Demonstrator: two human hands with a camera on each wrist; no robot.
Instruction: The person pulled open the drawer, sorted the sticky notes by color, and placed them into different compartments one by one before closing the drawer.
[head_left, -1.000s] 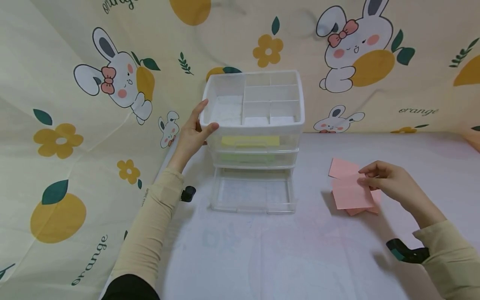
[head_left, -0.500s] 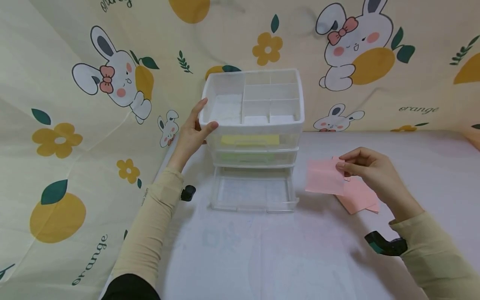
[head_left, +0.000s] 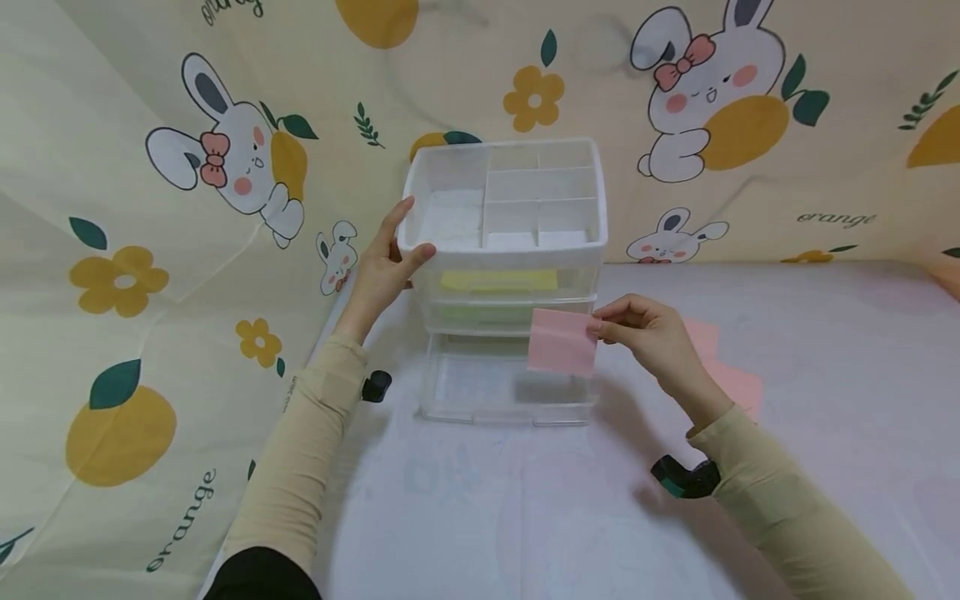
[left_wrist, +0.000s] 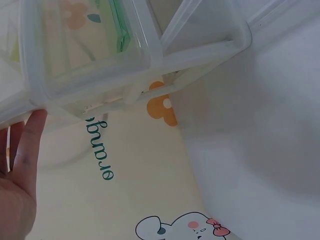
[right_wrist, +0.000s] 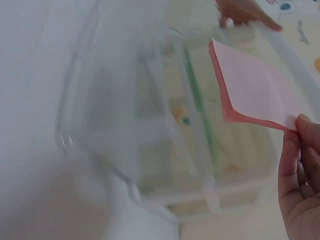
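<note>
A: How is the light where I'm working?

B: Bright, soft and even. My right hand [head_left: 651, 335] casts a faint shadow on the white table [head_left: 570, 517].

A: And sharpness?

B: The head view bends at its edges; both wrist views are blurred and washed out.

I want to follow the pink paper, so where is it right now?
In the head view the pink paper is pinched by the right hand, held above the right part of the open bottom drawer of the clear organizer.
</note>
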